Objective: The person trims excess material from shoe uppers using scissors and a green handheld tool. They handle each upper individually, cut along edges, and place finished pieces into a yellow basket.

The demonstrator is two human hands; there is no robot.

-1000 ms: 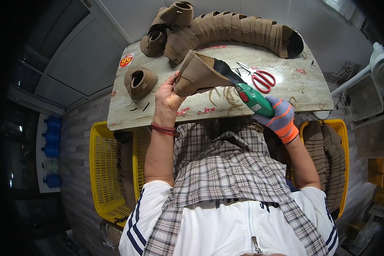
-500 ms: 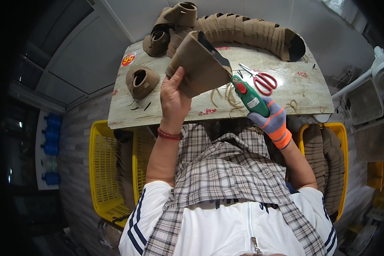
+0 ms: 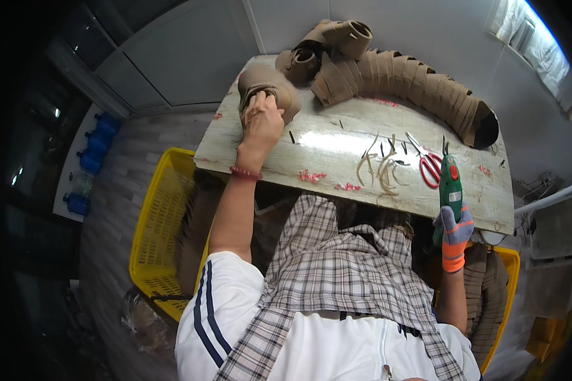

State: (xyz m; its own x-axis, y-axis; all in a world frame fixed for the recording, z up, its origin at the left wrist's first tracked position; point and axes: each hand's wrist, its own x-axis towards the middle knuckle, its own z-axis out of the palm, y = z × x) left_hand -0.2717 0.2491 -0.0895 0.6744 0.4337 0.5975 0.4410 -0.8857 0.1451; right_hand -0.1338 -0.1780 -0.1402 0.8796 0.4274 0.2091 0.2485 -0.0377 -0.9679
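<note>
At the table's far left, my bare left hand (image 3: 262, 124) has its fingers closed on the near edge of a curved brown fabric piece (image 3: 267, 79), smeared by motion. Whether one piece or two lie together there, I cannot tell. My gloved right hand (image 3: 455, 233), by the table's right front edge, grips green handheld electric scissors (image 3: 450, 192) with a red button; their dark blades point away from me. Just left of that tool lie red-handled scissors (image 3: 431, 170). Thin tan trimmings (image 3: 381, 171) and small dark scraps are scattered beside them.
A long row of nested brown fabric pieces (image 3: 419, 82) curves across the back of the table (image 3: 356, 143), with several rolled ones (image 3: 348, 38) at its left end. Yellow baskets (image 3: 156, 216) holding brown pieces stand below on both sides. Blue water bottles (image 3: 90, 160) line the far left.
My left hand has carried the brown piece left to where a ring-shaped piece sat. My right hand has drawn the electric scissors away to the right. The view has shifted.
</note>
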